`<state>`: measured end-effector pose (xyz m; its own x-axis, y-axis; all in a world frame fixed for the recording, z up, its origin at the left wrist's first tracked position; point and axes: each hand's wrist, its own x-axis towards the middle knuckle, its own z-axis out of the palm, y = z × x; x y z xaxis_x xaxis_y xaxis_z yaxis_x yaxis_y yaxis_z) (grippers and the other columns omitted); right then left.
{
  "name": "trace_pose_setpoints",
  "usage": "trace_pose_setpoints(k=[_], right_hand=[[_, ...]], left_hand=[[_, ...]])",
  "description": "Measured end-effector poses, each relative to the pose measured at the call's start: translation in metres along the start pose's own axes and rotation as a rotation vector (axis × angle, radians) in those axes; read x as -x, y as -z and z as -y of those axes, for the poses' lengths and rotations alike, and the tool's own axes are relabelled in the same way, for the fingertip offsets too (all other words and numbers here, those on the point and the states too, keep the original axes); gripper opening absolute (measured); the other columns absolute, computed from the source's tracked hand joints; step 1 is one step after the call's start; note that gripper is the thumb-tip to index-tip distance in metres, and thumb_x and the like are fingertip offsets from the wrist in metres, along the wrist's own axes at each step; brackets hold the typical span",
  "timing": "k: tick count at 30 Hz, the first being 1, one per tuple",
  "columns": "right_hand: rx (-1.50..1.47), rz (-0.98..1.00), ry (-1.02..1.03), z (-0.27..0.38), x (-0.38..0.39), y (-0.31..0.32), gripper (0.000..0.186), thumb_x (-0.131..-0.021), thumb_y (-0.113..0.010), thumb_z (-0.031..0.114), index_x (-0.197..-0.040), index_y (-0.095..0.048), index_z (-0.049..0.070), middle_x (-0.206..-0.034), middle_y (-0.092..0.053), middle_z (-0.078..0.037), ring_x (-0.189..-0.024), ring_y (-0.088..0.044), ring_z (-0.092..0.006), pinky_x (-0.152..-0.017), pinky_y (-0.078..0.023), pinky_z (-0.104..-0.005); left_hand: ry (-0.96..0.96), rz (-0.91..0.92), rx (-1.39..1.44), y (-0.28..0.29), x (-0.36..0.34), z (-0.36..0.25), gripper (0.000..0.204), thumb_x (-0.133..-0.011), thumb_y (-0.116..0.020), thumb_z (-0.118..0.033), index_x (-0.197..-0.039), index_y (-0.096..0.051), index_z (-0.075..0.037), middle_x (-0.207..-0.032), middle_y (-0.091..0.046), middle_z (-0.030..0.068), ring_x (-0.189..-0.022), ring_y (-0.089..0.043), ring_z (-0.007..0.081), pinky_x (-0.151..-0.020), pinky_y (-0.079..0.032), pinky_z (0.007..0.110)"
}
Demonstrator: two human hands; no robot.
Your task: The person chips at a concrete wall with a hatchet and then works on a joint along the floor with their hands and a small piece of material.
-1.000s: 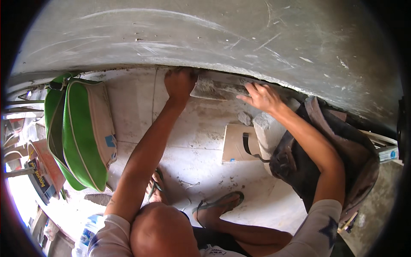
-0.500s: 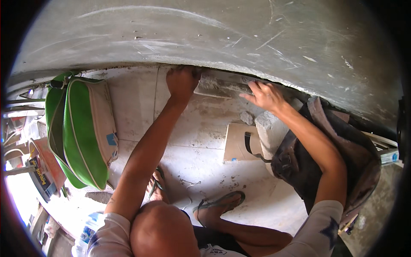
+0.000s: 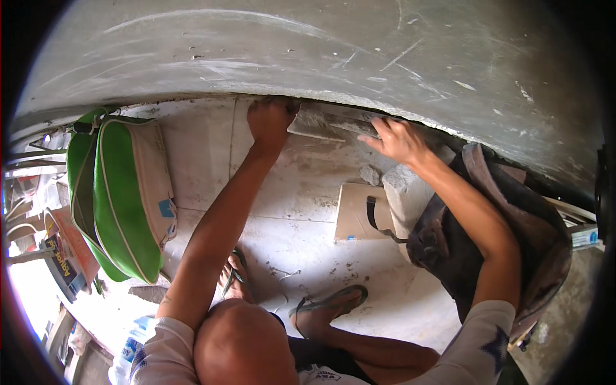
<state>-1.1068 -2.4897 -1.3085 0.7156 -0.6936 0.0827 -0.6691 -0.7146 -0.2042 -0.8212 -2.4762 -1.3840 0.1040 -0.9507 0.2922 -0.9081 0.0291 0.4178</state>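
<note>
A long, dusty grey strip (image 3: pixel 327 131) lies along the foot of the scratched grey wall (image 3: pixel 301 51). My left hand (image 3: pixel 269 122) is closed at the strip's left end, its fingertips hidden in shadow against the wall's base. My right hand (image 3: pixel 401 141) grips near the right end with bent fingers over the top, its thumb stretched out along the near side. Below my right hand are a small rubble lump (image 3: pixel 369 173), a pale block (image 3: pixel 401 199) and a tan board (image 3: pixel 353 212) with a dark strap across it.
A green and white bag (image 3: pixel 119 199) stands at the left, beside assorted items and a plastic bottle (image 3: pixel 131 343). A dark, worn bag (image 3: pixel 487 231) lies at the right. My sandalled feet (image 3: pixel 327 311) and bent knee are low in view on the white tiled floor (image 3: pixel 256 224).
Both hands have shifted very slightly upward toward the foot of the wall, keeping their places on the strip. The bags and other items look unchanged apart from a slight shift of the view.
</note>
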Motion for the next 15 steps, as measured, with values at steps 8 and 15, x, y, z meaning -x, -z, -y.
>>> trace_pose_setpoints(k=[8, 15], right_hand=[[0.022, -0.067, 0.047, -0.006, 0.004, -0.002, 0.049, -0.081, -0.070, 0.048, -0.092, -0.066, 0.000, -0.056, -0.058, -0.013, -0.047, -0.061, -0.0274, -0.042, -0.051, -0.0375], [0.015, -0.009, -0.008, -0.002, 0.000, -0.001, 0.047, -0.081, -0.071, 0.046, -0.091, -0.065, 0.001, -0.055, -0.058, -0.013, -0.044, -0.060, -0.0268, -0.038, -0.049, -0.0373]], left_hand=[[0.034, -0.004, -0.017, 0.002, -0.001, -0.006, 0.028, -0.071, -0.076, -0.036, -0.060, -0.066, -0.012, -0.066, -0.066, 0.0055, -0.064, -0.064, 0.0250, -0.067, -0.048, 0.039], [0.020, 0.041, -0.022, 0.002, 0.000, -0.004, 0.023, -0.071, -0.075, -0.033, -0.062, -0.067, -0.013, -0.067, -0.067, 0.0056, -0.066, -0.064, 0.0248, -0.068, -0.048, 0.039]])
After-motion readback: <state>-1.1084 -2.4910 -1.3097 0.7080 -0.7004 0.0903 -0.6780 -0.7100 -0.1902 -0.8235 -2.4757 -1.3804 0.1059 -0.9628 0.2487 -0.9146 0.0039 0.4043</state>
